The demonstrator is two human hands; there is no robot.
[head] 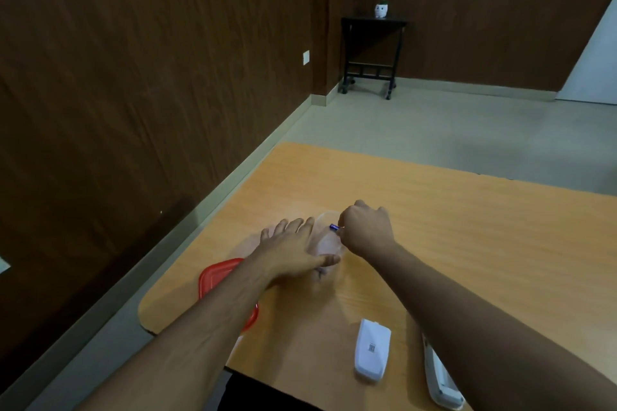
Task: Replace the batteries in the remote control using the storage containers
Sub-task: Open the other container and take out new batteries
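A clear plastic storage container stands on the wooden table. My left hand rests against its left side with the fingers spread and the thumb on the near rim. My right hand pinches a small blue battery just above the container's opening. Close to the front edge lies the white battery cover, face down with a barcode label showing. The white remote control lies to its right, partly hidden under my right forearm.
A red container lid lies at the table's left front, partly under my left forearm. Beyond the table are a grey floor, brown walls, and a small black side table with a white pot on top.
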